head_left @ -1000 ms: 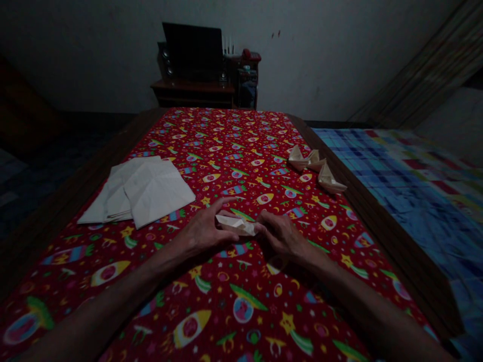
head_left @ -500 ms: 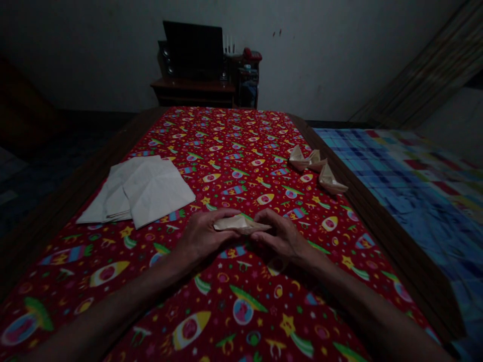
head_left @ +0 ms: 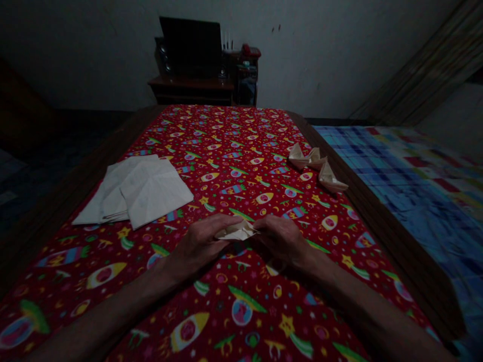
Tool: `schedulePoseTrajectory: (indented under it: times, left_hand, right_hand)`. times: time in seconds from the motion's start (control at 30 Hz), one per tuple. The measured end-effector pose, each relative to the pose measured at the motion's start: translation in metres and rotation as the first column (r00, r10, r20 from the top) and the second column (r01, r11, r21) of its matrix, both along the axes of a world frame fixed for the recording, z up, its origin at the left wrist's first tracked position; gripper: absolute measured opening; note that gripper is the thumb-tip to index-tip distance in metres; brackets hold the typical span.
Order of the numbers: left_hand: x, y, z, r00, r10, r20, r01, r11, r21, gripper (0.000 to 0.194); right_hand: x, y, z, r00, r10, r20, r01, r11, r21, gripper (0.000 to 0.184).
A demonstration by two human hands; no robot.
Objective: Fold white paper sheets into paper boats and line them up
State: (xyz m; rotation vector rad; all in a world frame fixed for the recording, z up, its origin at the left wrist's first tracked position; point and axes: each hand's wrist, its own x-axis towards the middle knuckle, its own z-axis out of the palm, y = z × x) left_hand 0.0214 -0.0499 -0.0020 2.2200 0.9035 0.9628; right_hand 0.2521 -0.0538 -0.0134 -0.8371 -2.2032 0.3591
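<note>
A folded paper piece lies just below the centre of the frame, held between two hands. The fingers of the left hand are nearly closed, gripping its left end; those of the right hand curl inward and pinch its right tip. Overlapping pale sheets occupy the left of the frame, boat-shaped paper pieces the right, all upon a red printed cloth covering the tabletop.

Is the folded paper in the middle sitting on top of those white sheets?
No, the left hand and right hand hold the folded paper, and the white sheets lie apart, off to the left.
</note>
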Motion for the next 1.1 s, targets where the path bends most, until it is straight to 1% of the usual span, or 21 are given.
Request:
schedulePoseTrajectory:
  times: [0.03, 0.1, 0.2, 0.3, 0.4, 0.5, 0.7, 0.83, 0.9, 0.97, 1.03, 1.1]
  left_hand:
    - [0.0, 0.0, 0.0, 1.0, -0.011, -0.002, 0.011, 1.0, 0.007, 0.036]
    - [-0.001, 0.0, -0.001, 1.0, -0.023, -0.005, 0.023, 1.0, 0.015, 0.039]
    - [0.0, 0.001, -0.001, 1.0, -0.012, -0.004, 0.012, 0.994, 0.105, 0.043]
    - [0.001, 0.003, 0.0, 1.0, -0.002, -0.008, 0.004, 0.979, 0.201, 0.036]
    - [0.002, 0.004, -0.002, 0.999, -0.03, -0.023, 0.034, 0.978, 0.206, 0.028]
    - [0.002, 0.004, -0.005, 0.997, -0.039, -0.066, 0.05, 0.983, 0.175, 0.029]
    - [0.007, 0.003, -0.007, 0.995, -0.005, -0.099, 0.019, 0.99, 0.14, 0.02]
    - [0.01, 0.004, -0.013, 0.998, 0.004, -0.059, 0.002, 0.995, 0.099, 0.016]
    - [0.011, 0.005, -0.014, 1.0, 0.02, -0.013, -0.02, 0.999, 0.049, 0.012]
    - [0.011, 0.007, -0.014, 0.998, 0.055, 0.003, -0.055, 0.998, -0.039, 0.006]
    - [0.011, 0.009, -0.011, 0.995, 0.095, -0.021, -0.097, 0.987, -0.13, 0.004]
    - [0.01, 0.011, -0.008, 0.992, 0.115, -0.051, -0.123, 0.974, -0.189, 0.004]
  right_hand:
    - [0.0, 0.0, -0.001, 1.0, -0.002, 0.005, 0.002, 1.0, 0.019, 0.01]
    - [0.001, 0.001, -0.002, 1.0, -0.006, 0.018, 0.006, 1.0, 0.013, 0.011]
    - [0.003, 0.0, -0.001, 1.0, -0.019, 0.02, 0.019, 0.999, -0.042, 0.011]
    - [0.004, -0.001, 0.001, 0.998, -0.058, 0.007, 0.058, 0.989, -0.133, 0.009]
    - [0.003, -0.004, 0.002, 0.998, -0.066, 0.003, 0.066, 0.982, -0.177, 0.009]
    - [0.001, -0.005, 0.002, 0.998, -0.06, 0.007, 0.06, 0.981, -0.182, 0.012]
    - [-0.002, -0.007, 0.0, 0.996, -0.092, 0.018, 0.093, 0.975, -0.203, 0.015]
    - [-0.004, -0.007, -0.004, 0.993, -0.118, 0.031, 0.121, 0.971, -0.204, 0.021]
    - [-0.004, -0.007, -0.005, 0.992, -0.121, 0.041, 0.127, 0.966, -0.225, 0.02]
    - [-0.005, -0.007, -0.004, 0.989, -0.143, 0.042, 0.149, 0.956, -0.253, 0.019]
    - [-0.005, -0.007, -0.002, 0.981, -0.187, 0.05, 0.193, 0.938, -0.289, 0.018]
    - [-0.005, -0.006, 0.001, 0.969, -0.232, 0.088, 0.248, 0.912, -0.327, 0.019]
